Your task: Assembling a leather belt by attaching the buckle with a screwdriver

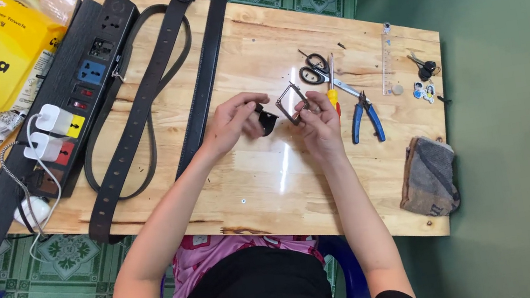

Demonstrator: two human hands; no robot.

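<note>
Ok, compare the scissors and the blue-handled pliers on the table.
The scissors have black loop handles; the pliers have straight blue grips. The scissors lie farther from the person, the pliers nearer the table's front. Both lie untouched on the wooden table, beyond the right hand, tips pointing toward each other.

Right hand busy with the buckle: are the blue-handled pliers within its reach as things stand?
Probably yes. The pliers lie on bare wood just beside the right hand, nothing between, but it holds the metal buckle frame and would need to let go.
</note>
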